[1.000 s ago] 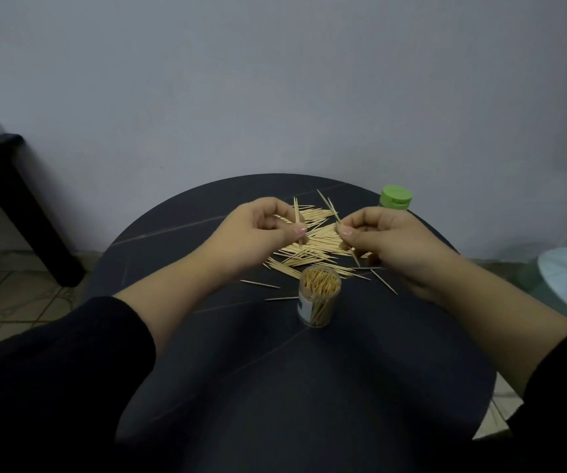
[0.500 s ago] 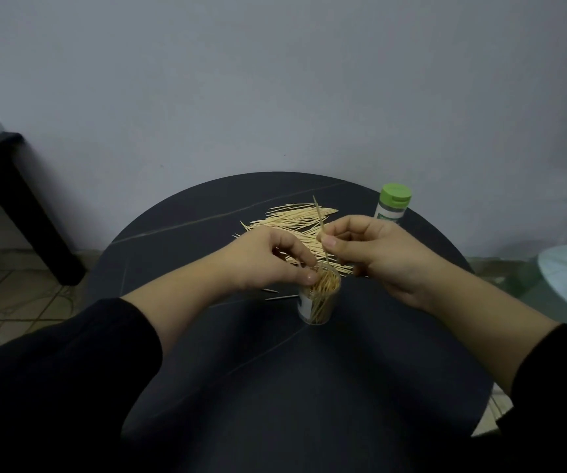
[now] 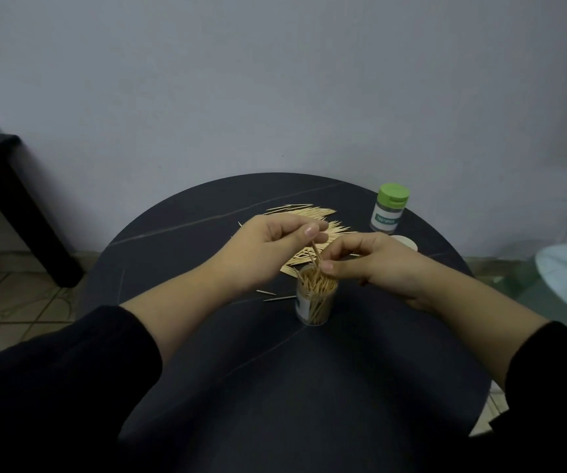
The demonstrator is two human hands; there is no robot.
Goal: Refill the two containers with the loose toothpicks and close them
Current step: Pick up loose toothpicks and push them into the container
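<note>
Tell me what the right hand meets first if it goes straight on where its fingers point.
Probably the wooden toothpicks in the clear open container, just under the fingertips of the right hand; depth is unclear.

a: what's in the middle of the round dark desk?
b: an open clear container, upright and packed with toothpicks. the right hand pinches one toothpick just above its mouth.
a: and the left hand?
b: higher up, fingers curled and thumb at the stick's top end; whether it grips the stick i can't tell.
a: behind them?
b: a loose pile of toothpicks, a green-capped container and a pale lid flat beside it. two strays lie left of the open one.
</note>
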